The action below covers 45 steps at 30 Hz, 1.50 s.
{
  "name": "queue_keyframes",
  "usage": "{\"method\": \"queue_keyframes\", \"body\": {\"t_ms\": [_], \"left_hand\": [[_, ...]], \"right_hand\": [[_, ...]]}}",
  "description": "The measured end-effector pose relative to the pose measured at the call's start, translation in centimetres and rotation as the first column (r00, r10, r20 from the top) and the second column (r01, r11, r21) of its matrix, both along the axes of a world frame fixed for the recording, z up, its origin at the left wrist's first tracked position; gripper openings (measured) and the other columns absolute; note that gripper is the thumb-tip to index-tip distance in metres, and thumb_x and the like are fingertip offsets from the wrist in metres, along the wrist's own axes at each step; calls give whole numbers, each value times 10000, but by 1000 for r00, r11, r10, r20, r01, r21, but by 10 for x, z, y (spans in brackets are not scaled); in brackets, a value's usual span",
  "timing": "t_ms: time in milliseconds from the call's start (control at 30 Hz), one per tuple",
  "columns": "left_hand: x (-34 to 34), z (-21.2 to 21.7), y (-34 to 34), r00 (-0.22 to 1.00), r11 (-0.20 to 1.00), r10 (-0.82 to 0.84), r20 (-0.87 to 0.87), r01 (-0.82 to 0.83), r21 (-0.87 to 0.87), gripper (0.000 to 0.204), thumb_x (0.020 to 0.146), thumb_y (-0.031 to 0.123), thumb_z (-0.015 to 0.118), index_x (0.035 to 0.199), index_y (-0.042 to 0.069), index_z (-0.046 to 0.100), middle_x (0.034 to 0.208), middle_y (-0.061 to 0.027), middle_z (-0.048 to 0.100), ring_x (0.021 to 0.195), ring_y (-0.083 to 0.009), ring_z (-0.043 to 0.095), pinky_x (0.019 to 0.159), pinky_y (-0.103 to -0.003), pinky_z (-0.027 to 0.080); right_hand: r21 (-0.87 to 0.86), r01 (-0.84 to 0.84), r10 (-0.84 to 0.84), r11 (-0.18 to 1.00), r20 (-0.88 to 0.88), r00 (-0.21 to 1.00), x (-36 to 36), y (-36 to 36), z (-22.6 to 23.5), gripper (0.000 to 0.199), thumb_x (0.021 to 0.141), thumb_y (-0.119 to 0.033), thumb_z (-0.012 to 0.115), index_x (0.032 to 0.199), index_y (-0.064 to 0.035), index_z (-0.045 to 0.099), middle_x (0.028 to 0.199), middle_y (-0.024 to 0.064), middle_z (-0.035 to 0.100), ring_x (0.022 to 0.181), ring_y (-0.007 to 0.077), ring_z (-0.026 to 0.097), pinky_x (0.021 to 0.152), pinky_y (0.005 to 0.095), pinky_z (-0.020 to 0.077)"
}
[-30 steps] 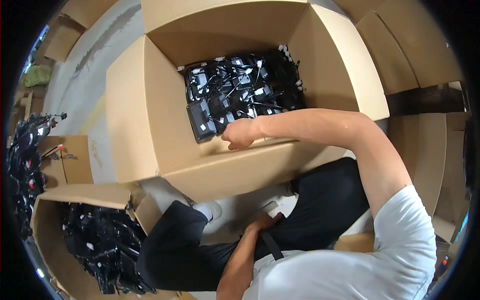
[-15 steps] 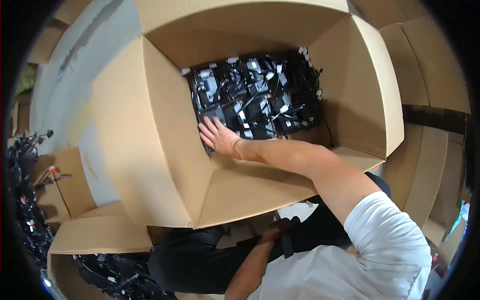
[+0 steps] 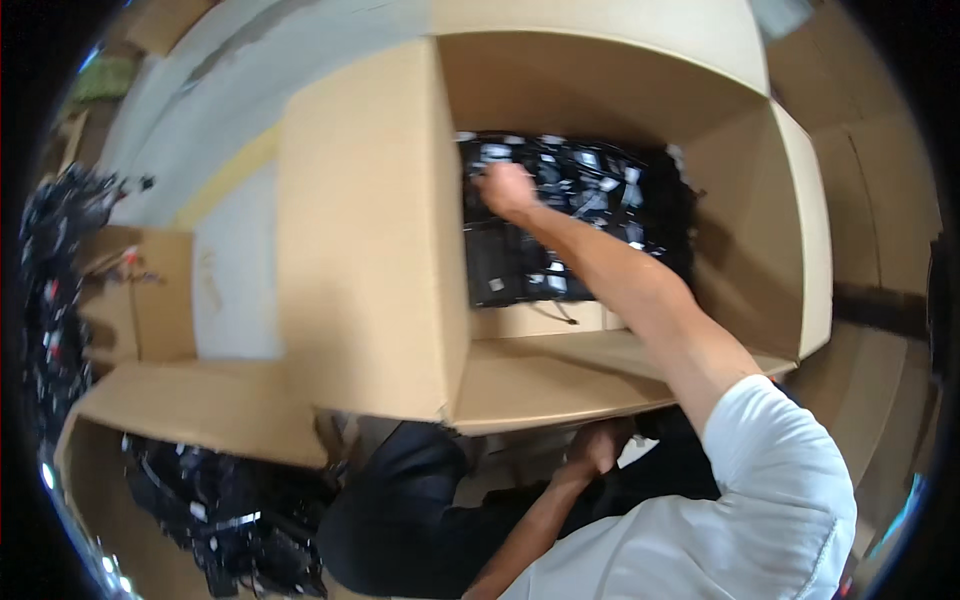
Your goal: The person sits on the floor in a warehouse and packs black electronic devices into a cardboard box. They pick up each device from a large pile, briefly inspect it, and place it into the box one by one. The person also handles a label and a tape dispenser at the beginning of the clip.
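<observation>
A big open cardboard box (image 3: 610,385) stands before me. On its bottom lie rows of black boxy parts (image 3: 490,265) with black cables and white plugs. My right arm reaches into the box, and my right hand (image 3: 508,190) is over the far left part of the rows. Its fingers are blurred and partly hidden, so whether they grip a part cannot be made out. Low down, by the near wall of the box and above my dark trousers, is my left hand (image 3: 603,447). Its fingers point away and hardly show.
At the lower left another cardboard box (image 3: 180,405) holds a heap of black cabled parts (image 3: 225,520). More such parts (image 3: 55,290) are piled along the left edge. Flattened cardboard (image 3: 840,170) stands at the right. A yellow line (image 3: 230,175) crosses the grey floor.
My right hand has left the near left part, where it lay with spread fingers, and moved farther into the box. My left hand has risen toward the near wall. The view has shifted.
</observation>
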<state>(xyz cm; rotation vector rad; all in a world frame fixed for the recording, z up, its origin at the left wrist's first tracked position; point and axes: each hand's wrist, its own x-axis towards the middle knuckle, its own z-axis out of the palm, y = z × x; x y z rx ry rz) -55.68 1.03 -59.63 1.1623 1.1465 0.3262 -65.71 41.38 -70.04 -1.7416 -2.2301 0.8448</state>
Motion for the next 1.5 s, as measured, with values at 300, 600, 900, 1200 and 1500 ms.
{"method": "queue_keyframes", "body": {"t_ms": [300, 600, 900, 1200, 1500], "left_hand": [[-136, 227, -43, 955, 878, 247, 166, -293, 378, 387, 986, 330, 662, 1177, -5, 691, 972, -183, 737, 956, -359, 713, 906, -443, 549], [-407, 201, -265, -107, 831, 544, -832, -64, 552, 898, 768, 155, 817, 1527, -15, 368, 1540, -233, 433, 1417, -418, 418, 1153, -505, 368], [-389, 228, -241, -147, -73, 989, 14, -403, 912, 181, 956, 117, 640, 1098, 25, 705, 1006, -186, 732, 822, -405, 709, 758, -458, 571], [-314, 242, -255, -70, 6, 997, -12, -82, 997, 231, 845, -32, 622, 1056, -8, 712, 1036, -184, 734, 951, -364, 716, 882, -459, 562], [-412, 175, -343, -614, 435, 644, -457, -197, 878, 650, 862, 159, 749, 1437, -10, 497, 1468, -252, 478, 1363, -450, 449, 1113, -517, 398]], "right_hand": [[103, -471, 481, 876, -120, 869, 79, -31, 36, 351, 848, -234, 728, 1036, 47, 634, 999, 322, 672, 955, 500, 645, 806, 521, 510], [-143, -565, 579, 813, 83, 811, 144, -96, 256, 237, 892, -189, 690, 948, 41, 694, 815, 204, 684, 751, 239, 649, 735, 402, 522], [7, -802, 679, 598, -537, 501, -2, -334, 426, 390, 1002, -191, 680, 1319, 33, 638, 1185, 136, 719, 1074, 202, 675, 945, 365, 547], [-308, -730, 310, 610, -755, 577, -133, -522, 362, 1091, 896, -541, 755, 1529, 171, 223, 1429, 400, 488, 1244, 359, 630, 1029, 400, 511], [-291, -316, 62, 903, -641, 765, -183, -495, 290, 815, 800, -352, 848, 1325, 139, 464, 1273, 296, 628, 1228, 378, 609, 1098, 420, 455]]}}
